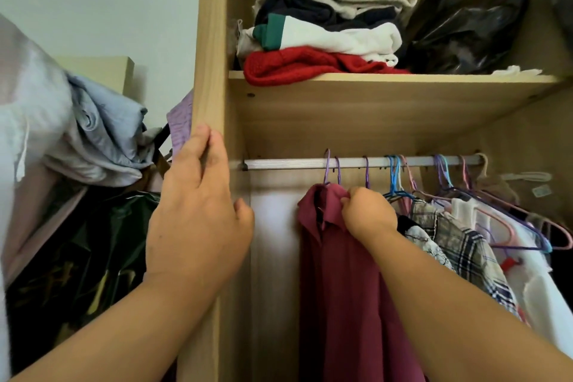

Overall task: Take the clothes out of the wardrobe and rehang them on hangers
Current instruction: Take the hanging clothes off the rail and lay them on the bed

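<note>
While left hand (pixel 198 214) grips the wardrobe panel (pixel 210 40), right hand (pixel 369 214) pinches maroon shirt (pixel 338 288), its hanger (pixel 327 163) mostly hidden.

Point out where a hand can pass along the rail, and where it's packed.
Free: the rail stretch between the panel and the maroon shirt, and the gap below it. Crowded: right of the right hand, where hangers and shirts press together. The shelf is mostly taken by folded clothes and a black bag.

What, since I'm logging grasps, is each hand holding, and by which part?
The right hand pinches the maroon shirt at its collar. The left hand grips the front edge of the wardrobe side panel, no garment.
</note>
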`<state>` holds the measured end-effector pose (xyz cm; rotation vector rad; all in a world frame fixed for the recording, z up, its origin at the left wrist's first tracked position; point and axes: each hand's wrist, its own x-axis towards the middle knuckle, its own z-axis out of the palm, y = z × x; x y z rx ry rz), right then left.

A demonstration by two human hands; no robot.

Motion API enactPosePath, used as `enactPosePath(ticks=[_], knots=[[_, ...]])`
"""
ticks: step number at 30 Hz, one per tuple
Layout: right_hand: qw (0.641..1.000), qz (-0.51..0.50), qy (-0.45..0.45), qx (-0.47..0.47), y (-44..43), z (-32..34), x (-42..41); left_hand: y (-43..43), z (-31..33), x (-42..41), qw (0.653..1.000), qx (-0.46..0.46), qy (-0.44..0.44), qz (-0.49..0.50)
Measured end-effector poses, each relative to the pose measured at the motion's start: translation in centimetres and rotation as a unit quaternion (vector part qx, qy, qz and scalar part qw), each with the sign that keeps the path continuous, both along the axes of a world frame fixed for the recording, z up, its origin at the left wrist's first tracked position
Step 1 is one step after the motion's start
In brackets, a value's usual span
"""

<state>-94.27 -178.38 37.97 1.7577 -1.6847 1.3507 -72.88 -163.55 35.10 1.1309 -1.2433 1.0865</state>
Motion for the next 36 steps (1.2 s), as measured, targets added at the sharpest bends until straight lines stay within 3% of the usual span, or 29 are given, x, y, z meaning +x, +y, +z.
enactPosePath(ticks=[8, 17, 22, 25, 28, 32, 36], knots=[[0.997, -0.004, 0.001, -0.076, 3.3, 1.1, -1.4, -0.1, 0.0, 0.2, 0.999, -0.009, 0.0, -0.033], [0.992, -0.025, 0.033, -0.118, 13.0, -3.1, -7.8, 0.4, 0.0, -0.1, 1.0, 0.01, -0.013, -0.01], [0.995, -0.03, 0.031, -0.089, 19.2, -7.4, -11.5, 1.5, -1.0, -1.2, 0.993, 0.089, -0.059, 0.042], [0.998, -0.028, 0.036, -0.043, 22.2, -10.6, -13.2, 2.3, -3.2, -3.8, 0.98, 0.167, -0.104, -0.015], [0.998, -0.028, 0.051, -0.007, 25.7, -14.2, -13.9, 2.0, -6.6, -7.5, 0.932, 0.287, -0.149, -0.165], [0.998, -0.019, 0.054, 0.038, 31.0, -17.9, -14.0, -0.1, -12.2, -10.5, 0.825, 0.444, -0.168, -0.307], [0.996, -0.033, 0.036, 0.075, 37.0, -20.2, -14.0, -1.0, -16.8, -12.9, 0.715, 0.521, -0.174, -0.431]])
